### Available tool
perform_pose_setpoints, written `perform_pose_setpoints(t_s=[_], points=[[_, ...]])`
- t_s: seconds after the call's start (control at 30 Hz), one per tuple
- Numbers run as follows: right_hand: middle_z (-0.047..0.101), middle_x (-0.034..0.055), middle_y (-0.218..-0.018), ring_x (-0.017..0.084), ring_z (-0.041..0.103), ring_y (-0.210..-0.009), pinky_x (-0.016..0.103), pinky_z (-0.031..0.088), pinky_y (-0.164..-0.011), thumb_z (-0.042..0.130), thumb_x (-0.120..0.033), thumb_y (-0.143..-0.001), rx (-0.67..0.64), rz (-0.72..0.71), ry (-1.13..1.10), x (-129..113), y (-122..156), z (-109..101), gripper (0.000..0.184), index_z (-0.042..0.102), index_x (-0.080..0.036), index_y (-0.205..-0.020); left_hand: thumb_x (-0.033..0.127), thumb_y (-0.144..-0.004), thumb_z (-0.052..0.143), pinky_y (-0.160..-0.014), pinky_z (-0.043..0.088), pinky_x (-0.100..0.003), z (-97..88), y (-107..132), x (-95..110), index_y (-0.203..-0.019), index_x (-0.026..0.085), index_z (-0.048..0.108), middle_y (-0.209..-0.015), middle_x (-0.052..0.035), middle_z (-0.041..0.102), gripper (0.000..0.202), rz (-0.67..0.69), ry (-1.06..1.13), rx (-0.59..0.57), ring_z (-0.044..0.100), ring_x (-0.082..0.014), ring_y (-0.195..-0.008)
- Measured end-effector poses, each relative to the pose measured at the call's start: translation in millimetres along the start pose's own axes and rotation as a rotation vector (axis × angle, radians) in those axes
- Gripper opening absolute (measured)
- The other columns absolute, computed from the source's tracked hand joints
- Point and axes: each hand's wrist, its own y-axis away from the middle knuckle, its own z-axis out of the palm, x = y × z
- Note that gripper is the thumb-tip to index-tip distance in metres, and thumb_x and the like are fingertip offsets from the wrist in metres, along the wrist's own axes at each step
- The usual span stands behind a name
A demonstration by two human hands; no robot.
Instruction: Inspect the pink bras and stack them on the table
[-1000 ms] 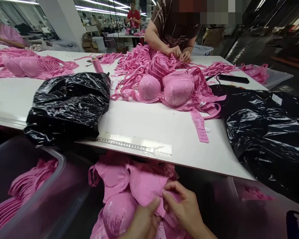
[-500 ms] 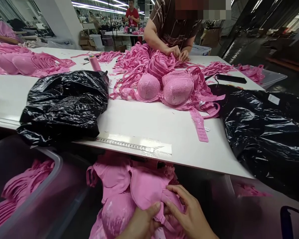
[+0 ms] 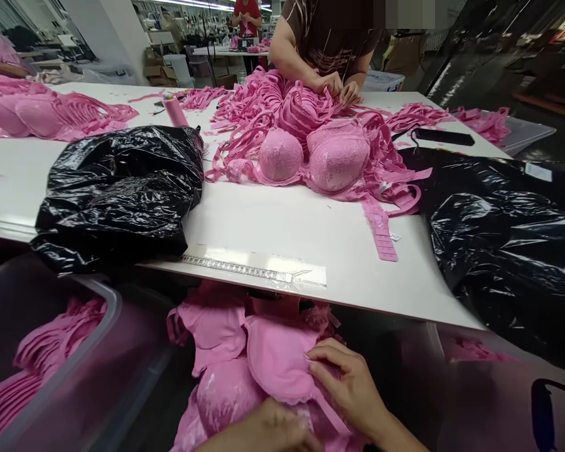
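Note:
Below the table's front edge, a pink bra lies with the smooth inside of a cup facing up, on top of other pink bras. My right hand pinches the right edge of that cup between thumb and fingers. Close to the cup's lower edge is my left hand, back upward; its fingers are blurred and partly hidden, so its grip is unclear.
A white table carries a heap of pink bras, a taped measuring strip and black plastic bags. Clear bins flank my lap. A co-worker's hands handle bras across the table.
My left hand has moved down from the cup's edge and turned back upward. The cup lies flatter and more of its inside shows. My right hand has stayed at its right edge.

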Motion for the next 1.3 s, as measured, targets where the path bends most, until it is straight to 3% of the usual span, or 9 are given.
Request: perform_pose_setpoints(t_s=[0.07, 0.17, 0.27, 0.43, 0.6, 0.83, 1.03, 1.3], points=[[0.066, 0.0029, -0.077, 0.014, 0.063, -0.071, 0.021, 0.049, -0.065, 0.058, -0.017, -0.082, 0.028, -0.038, 0.013, 0.8, 3.9, 0.3, 0.009, 0.067, -0.019, -0.083, 0.039, -0.080, 0.054, -0.053, 0.036, -0.022, -2.4, 13.5, 17.4, -0.065, 0.011, 0.065, -0.056, -0.0010, 0.056, 0.034, 0.116, -0.366, 0.125, 0.051, -0.0123, -0.053], [0.067, 0.0024, -0.080, 0.014, 0.063, -0.073, 0.021, 0.049, -0.067, 0.059, -0.016, -0.082, 0.062, -0.075, 0.036, 0.7, 6.7, 4.8, 0.008, 0.063, -0.020, -0.088, 0.026, -0.083, 0.048, -0.062, 0.038, -0.025, -3.1, 12.4, 43.9, -0.072, 0.015, 0.066, -0.069, -0.0036, 0.061, 0.024, 0.345, -0.830, 0.520, 0.056, -0.0162, -0.066], [0.066, 0.0022, -0.079, 0.014, 0.063, -0.072, 0.022, 0.050, -0.067, 0.057, -0.014, -0.083, 0.067, -0.121, 0.041, 0.7, 7.3, 8.3, 0.009, 0.060, -0.020, -0.089, 0.023, -0.082, 0.049, -0.068, 0.040, -0.029, -2.7, -5.9, 55.1, -0.080, 0.015, 0.066, -0.082, -0.0073, 0.064, 0.018, 0.324, -1.106, 0.676, 0.059, -0.0203, -0.077], [0.065, 0.0024, -0.077, 0.015, 0.061, -0.070, 0.024, 0.049, -0.065, 0.054, -0.010, -0.083, 0.048, -0.221, 0.071, 3.8, 10.0, 9.6, 0.012, 0.060, -0.020, -0.086, 0.016, -0.081, 0.046, -0.066, 0.040, -0.029, -4.1, -26.2, 46.6, -0.084, 0.014, 0.066, -0.085, -0.0090, 0.066, 0.020, 0.199, -1.237, 0.676, 0.062, -0.0220, -0.077], [0.061, 0.0046, -0.080, 0.015, 0.059, -0.073, 0.025, 0.049, -0.065, 0.048, -0.009, -0.085, -0.001, -0.201, 0.083, 7.9, 14.4, 13.0, 0.017, 0.060, -0.020, -0.083, 0.010, -0.081, 0.042, -0.064, 0.038, -0.027, -9.4, -26.9, 39.9, -0.076, 0.014, 0.067, -0.077, -0.0088, 0.067, 0.026, 0.254, -1.212, 0.619, 0.061, -0.0200, -0.073], [0.058, 0.0050, -0.078, 0.015, 0.056, -0.071, 0.026, 0.048, -0.062, 0.041, -0.006, -0.086, -0.035, -0.266, 0.111, 12.6, 11.7, 13.3, 0.021, 0.057, -0.019, -0.082, 0.012, -0.079, 0.047, -0.065, 0.039, -0.027, -7.6, -30.1, 33.4, -0.080, 0.013, 0.067, -0.080, -0.0093, 0.066, 0.020, 0.313, -1.129, 0.687, 0.060, -0.0195, -0.074], [0.057, 0.0070, -0.080, 0.016, 0.056, -0.074, 0.026, 0.050, -0.064, 0.041, -0.005, -0.087, -0.113, -0.316, 0.166, 13.6, 13.0, 9.8, 0.022, 0.060, -0.017, -0.087, 0.006, -0.075, 0.045, -0.059, 0.036, -0.026, -10.0, -33.4, 45.7, -0.064, 0.014, 0.067, -0.070, -0.0075, 0.064, 0.026, 0.246, -1.278, 0.555, 0.059, -0.0177, -0.066], [0.060, 0.0100, -0.096, 0.019, 0.058, -0.088, 0.031, 0.053, -0.075, 0.043, -0.008, -0.087, -0.257, -0.330, 0.184, 10.8, 15.9, -4.1, 0.025, 0.061, -0.019, -0.100, 0.006, -0.075, 0.045, -0.063, 0.039, -0.032, 3.3, -41.1, 47.2, -0.084, 0.008, 0.069, -0.086, -0.0178, 0.067, 0.026, 0.084, -1.393, 0.560, 0.063, -0.0276, -0.076]])
